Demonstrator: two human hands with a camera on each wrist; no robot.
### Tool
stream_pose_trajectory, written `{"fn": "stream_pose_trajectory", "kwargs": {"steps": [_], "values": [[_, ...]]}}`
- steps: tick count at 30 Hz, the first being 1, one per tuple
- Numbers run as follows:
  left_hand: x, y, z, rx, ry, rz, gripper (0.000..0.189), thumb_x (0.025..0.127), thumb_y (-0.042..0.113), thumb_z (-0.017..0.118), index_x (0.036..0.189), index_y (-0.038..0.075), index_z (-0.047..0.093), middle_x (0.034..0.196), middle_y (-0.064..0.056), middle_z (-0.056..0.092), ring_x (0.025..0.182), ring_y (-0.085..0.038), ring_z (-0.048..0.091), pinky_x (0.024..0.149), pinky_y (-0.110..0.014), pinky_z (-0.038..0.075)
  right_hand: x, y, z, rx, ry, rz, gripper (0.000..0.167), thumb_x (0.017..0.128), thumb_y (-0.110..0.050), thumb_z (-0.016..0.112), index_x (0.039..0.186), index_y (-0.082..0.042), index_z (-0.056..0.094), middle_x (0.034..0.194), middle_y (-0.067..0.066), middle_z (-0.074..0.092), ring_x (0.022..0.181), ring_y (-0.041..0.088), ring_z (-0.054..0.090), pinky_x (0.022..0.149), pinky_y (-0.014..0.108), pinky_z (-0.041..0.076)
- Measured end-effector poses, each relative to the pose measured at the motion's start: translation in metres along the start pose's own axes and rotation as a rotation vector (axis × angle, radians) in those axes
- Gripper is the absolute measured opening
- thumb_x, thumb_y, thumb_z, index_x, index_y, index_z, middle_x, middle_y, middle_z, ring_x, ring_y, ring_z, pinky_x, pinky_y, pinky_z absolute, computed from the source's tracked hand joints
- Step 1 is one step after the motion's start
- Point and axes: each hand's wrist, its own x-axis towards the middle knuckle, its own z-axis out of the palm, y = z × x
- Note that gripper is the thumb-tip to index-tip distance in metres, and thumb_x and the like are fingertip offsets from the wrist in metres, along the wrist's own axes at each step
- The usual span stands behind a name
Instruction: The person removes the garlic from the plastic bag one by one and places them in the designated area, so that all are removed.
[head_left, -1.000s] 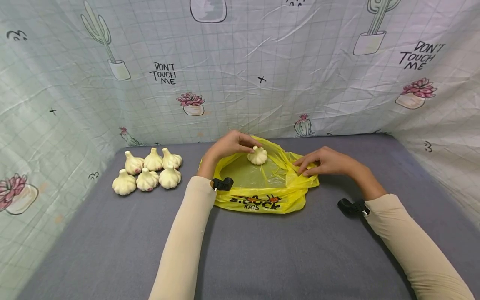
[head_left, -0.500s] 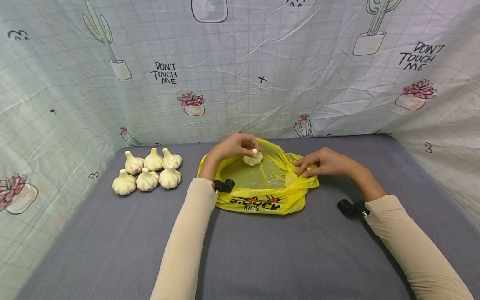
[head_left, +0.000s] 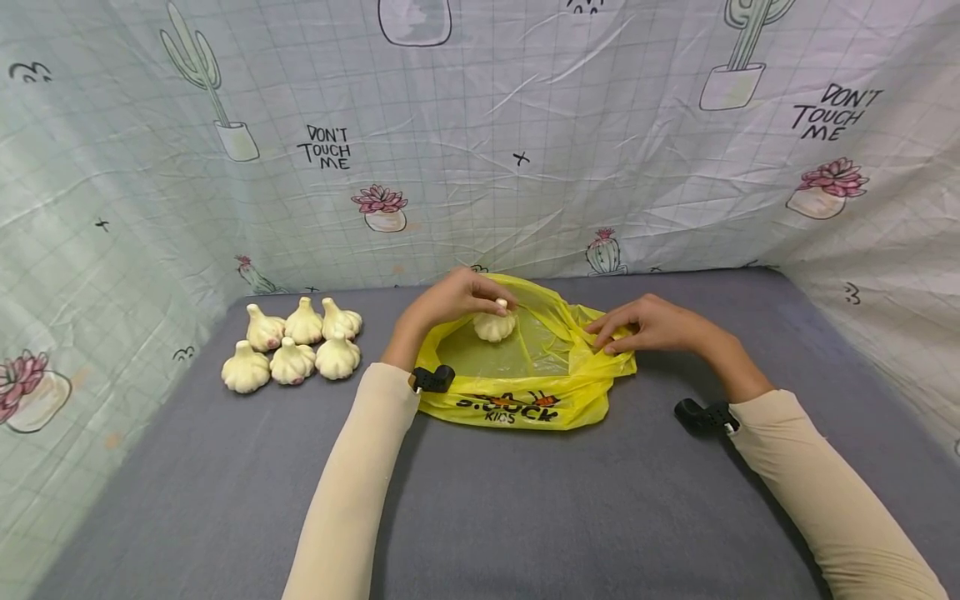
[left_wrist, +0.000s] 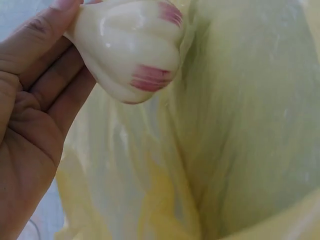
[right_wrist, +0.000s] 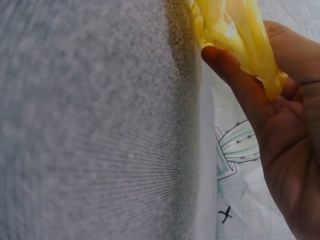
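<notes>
A yellow plastic bag (head_left: 517,408) with dark printing lies on the table, its mouth spread wide and facing up. Over that mouth my left hand (head_left: 461,298) pinches a garlic bulb (head_left: 494,326) by its stem. In the left wrist view the garlic bulb (left_wrist: 132,47) looks glossy and cream with pink streaks, held between thumb and fingers. My right hand (head_left: 652,323) grips the bag's right edge. Close up in the right wrist view, gathered yellow plastic (right_wrist: 235,35) sits between the thumb and fingers of the right hand (right_wrist: 280,130).
Several more garlic bulbs (head_left: 292,361) stand in two rows at the back left of the grey table (head_left: 525,508). Behind the table hangs a white cloth (head_left: 465,158) printed with cacti. A black camera mount (head_left: 435,378) is strapped to the left wrist, another (head_left: 705,417) to the right.
The left hand has shifted slightly left and down with the garlic bulb, still over the bag's mouth. The right hand keeps its grip on the bag's edge.
</notes>
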Motion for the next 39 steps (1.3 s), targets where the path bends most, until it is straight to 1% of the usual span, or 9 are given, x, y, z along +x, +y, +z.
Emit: {"fn": "stream_pose_trajectory", "kwargs": {"steps": [6,10,13,17,19,23,29,34,39], "values": [[-0.013,0.014,-0.008,-0.045,0.024,0.032,0.024,0.098,0.016,0.07,0.118,0.005,0.077,0.111,-0.007,0.077,0.101,-0.014,0.071,0.089,-0.033,0.057,0.0,-0.002,-0.001,0.009,-0.005,0.003,0.016,0.095,-0.017,0.074,0.109,-0.018,0.08,0.129,0.012,0.069,0.069,0.005,0.058,0.057,0.022,0.042],[-0.023,0.022,-0.013,-0.07,0.046,0.035,0.023,0.097,0.016,0.071,0.116,0.006,0.078,0.111,-0.005,0.077,0.101,-0.014,0.072,0.088,-0.033,0.057,0.001,-0.002,0.0,0.003,-0.008,0.0,0.016,0.095,-0.017,0.074,0.109,-0.019,0.08,0.129,0.012,0.069,0.072,0.005,0.059,0.058,0.022,0.043],[-0.031,0.029,-0.016,-0.069,0.055,0.036,0.022,0.097,0.017,0.072,0.116,0.009,0.078,0.111,-0.002,0.077,0.101,-0.014,0.072,0.088,-0.032,0.058,0.001,-0.002,0.001,-0.003,-0.008,-0.007,0.016,0.095,-0.017,0.074,0.109,-0.018,0.08,0.128,0.012,0.07,0.069,0.004,0.057,0.057,0.022,0.042],[-0.041,0.036,-0.02,-0.068,0.062,0.048,0.022,0.097,0.015,0.071,0.117,0.008,0.078,0.112,-0.001,0.077,0.102,-0.014,0.071,0.087,-0.033,0.058,0.001,-0.002,0.001,0.005,-0.007,-0.014,0.016,0.094,-0.016,0.074,0.109,-0.017,0.08,0.128,0.013,0.07,0.066,0.005,0.055,0.056,0.022,0.042],[-0.045,0.038,-0.021,-0.063,0.066,0.053,0.023,0.097,0.015,0.071,0.117,0.007,0.077,0.112,-0.001,0.077,0.103,-0.014,0.071,0.088,-0.032,0.058,0.0,-0.002,0.001,0.015,-0.008,-0.011,0.016,0.094,-0.016,0.074,0.109,-0.017,0.08,0.128,0.013,0.07,0.068,0.006,0.057,0.057,0.022,0.042],[-0.055,0.041,-0.023,-0.054,0.094,0.073,0.021,0.097,0.016,0.071,0.116,0.01,0.078,0.111,0.0,0.077,0.103,-0.012,0.071,0.089,-0.031,0.057,0.0,-0.002,0.001,0.021,-0.005,-0.007,0.016,0.094,-0.016,0.074,0.109,-0.017,0.08,0.128,0.013,0.07,0.073,0.008,0.062,0.057,0.022,0.043],[-0.07,0.046,-0.025,-0.055,0.149,0.108,0.021,0.096,0.014,0.072,0.115,0.008,0.078,0.107,0.0,0.078,0.099,-0.012,0.072,0.087,-0.031,0.058,0.0,-0.003,0.0,0.015,-0.004,-0.003,0.016,0.094,-0.017,0.075,0.109,-0.017,0.08,0.128,0.013,0.07,0.068,0.005,0.057,0.057,0.022,0.043],[-0.084,0.049,-0.028,-0.077,0.163,0.093,0.021,0.096,0.012,0.072,0.115,0.011,0.079,0.107,-0.001,0.078,0.101,-0.014,0.072,0.088,-0.031,0.057,0.001,-0.004,-0.002,0.014,-0.012,0.022,0.016,0.094,-0.019,0.075,0.109,-0.018,0.08,0.13,0.011,0.069,0.068,0.005,0.053,0.057,0.022,0.043],[-0.097,0.05,-0.03,-0.062,0.173,0.081,0.021,0.095,0.014,0.072,0.115,0.013,0.079,0.108,0.001,0.077,0.102,-0.012,0.072,0.088,-0.03,0.057,0.003,-0.006,-0.004,0.006,-0.021,0.025,0.015,0.094,-0.019,0.075,0.109,-0.018,0.08,0.13,0.011,0.069,0.071,0.005,0.056,0.058,0.022,0.043]]}}
